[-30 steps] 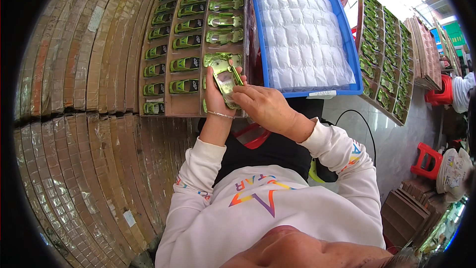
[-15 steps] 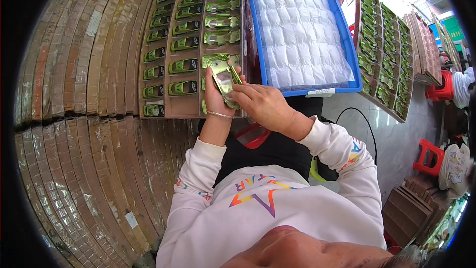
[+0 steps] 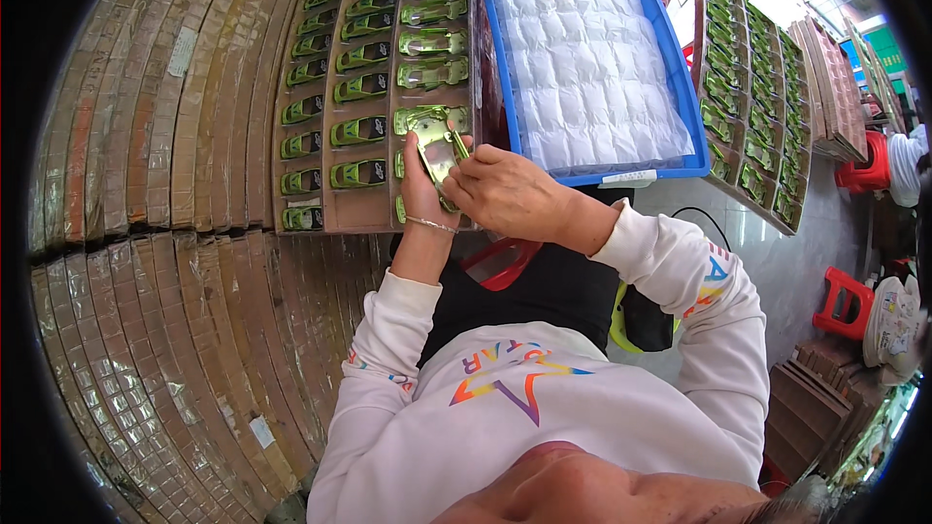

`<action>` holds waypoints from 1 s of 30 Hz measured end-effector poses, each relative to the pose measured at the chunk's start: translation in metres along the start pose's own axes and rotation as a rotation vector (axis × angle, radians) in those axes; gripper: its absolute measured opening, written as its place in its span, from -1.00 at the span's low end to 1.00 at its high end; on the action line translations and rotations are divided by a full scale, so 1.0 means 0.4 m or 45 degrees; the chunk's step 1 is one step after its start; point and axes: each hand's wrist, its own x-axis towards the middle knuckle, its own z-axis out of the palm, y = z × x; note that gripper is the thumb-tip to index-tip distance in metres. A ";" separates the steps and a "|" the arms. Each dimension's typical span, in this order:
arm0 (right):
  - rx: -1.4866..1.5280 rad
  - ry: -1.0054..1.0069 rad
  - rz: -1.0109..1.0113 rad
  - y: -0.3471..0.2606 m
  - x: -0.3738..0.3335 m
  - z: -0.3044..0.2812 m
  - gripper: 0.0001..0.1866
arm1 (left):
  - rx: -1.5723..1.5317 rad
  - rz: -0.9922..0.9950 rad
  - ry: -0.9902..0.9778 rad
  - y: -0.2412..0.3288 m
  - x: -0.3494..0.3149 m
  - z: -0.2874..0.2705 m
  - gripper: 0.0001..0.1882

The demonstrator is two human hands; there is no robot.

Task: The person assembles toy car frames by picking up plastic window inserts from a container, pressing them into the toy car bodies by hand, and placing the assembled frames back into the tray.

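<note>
A shiny green toy car shell (image 3: 433, 143) lies tilted in my left hand (image 3: 420, 198), whose fingers close round its underside and sides. My right hand (image 3: 513, 198) is bent over the shell's right edge, fingertips pinched together against it; whatever tiny part may be between them is hidden. Both hands are above the near right corner of a brown divided tray (image 3: 359, 212). Rows of green car bodies with dark windows (image 3: 358, 174) fill its left and middle columns, and plain green shells (image 3: 432, 43) lie in the right column.
Right of the tray stands a blue crate (image 3: 695, 126) with white pillow-like packets (image 3: 594, 63). A second tray of green car parts (image 3: 752, 102) is farther right. Stacked brown trays (image 3: 146, 136) wall off the left side. A red stool (image 3: 843, 303) stands on the floor at right.
My right hand has shifted slightly down and left along the shell, its fingers curling in more, and my right elbow has swung outward. My left hand holds the shell almost still.
</note>
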 end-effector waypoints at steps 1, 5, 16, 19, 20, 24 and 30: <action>-0.033 -0.010 -0.037 0.001 0.004 0.003 -0.77 | 0.007 0.008 -0.003 -0.001 0.004 -0.008 -0.48; 0.038 0.001 -0.032 0.011 0.005 0.011 -0.78 | 0.044 0.032 0.029 0.004 0.008 -0.001 -0.47; -0.015 0.153 -0.002 0.014 0.003 -0.001 -0.60 | 0.068 0.077 -0.017 0.030 0.001 0.037 -0.45; -0.063 0.134 0.016 0.003 0.013 -0.002 -0.61 | 0.051 0.074 -0.097 0.038 0.005 0.021 -0.45; -0.061 0.137 0.016 0.005 0.015 -0.007 -0.61 | 0.019 0.067 -0.130 0.040 0.005 0.019 -0.44; -0.132 0.186 -0.011 0.013 0.019 -0.014 -0.64 | 0.048 0.144 -0.070 0.043 0.005 0.048 -0.44; -0.125 0.118 -0.015 0.005 0.026 -0.020 -0.67 | 0.079 0.151 -0.036 0.038 0.013 0.024 -0.42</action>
